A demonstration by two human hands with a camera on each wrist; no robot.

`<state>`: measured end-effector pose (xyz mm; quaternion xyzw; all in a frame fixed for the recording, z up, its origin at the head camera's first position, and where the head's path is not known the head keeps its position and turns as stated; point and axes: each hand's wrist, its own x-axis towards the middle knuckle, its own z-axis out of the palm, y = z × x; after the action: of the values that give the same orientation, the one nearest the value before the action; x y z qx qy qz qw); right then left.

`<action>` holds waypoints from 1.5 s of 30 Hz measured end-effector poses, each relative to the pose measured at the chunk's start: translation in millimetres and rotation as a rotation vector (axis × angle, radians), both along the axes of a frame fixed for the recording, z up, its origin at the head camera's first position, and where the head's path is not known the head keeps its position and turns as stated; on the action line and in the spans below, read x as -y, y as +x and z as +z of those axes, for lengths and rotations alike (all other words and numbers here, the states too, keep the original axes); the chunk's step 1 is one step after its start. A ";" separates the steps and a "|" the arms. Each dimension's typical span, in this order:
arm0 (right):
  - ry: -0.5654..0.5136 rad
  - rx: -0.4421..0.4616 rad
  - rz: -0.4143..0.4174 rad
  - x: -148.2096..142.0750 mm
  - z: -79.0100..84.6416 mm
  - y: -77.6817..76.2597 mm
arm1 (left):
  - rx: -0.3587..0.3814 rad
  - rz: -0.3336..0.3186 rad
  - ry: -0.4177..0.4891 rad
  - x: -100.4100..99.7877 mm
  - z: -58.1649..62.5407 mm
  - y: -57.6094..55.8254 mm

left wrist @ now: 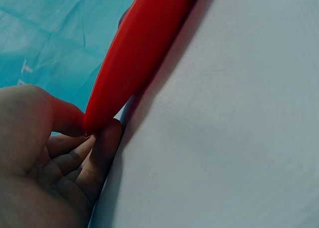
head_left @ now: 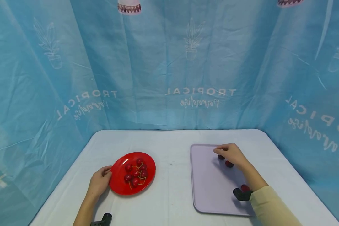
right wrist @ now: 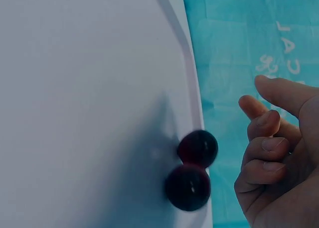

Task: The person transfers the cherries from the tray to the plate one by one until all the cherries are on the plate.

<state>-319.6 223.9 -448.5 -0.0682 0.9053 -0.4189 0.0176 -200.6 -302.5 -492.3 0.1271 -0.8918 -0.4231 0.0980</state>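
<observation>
On the left, the left hand (head_left: 99,181) pinches the rim of a plate (head_left: 118,182), likely light and stiff, best held there; the right hand (head_left: 232,154) grasps nothing.

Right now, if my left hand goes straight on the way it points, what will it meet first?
The plate: your left hand already pinches its rim. Past that rim, the cherries seem next in line, though finger height is hard to judge.
</observation>
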 end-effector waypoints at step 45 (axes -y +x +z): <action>0.155 0.104 -0.148 -55.0 -29.8 -10.1 | 0.027 0.001 0.028 1.0 -1.9 -1.0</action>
<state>-329.7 278.9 -478.3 0.0221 0.9353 -0.3509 0.0390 -201.6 -303.5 -494.2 0.1347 -0.8869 -0.4337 0.0845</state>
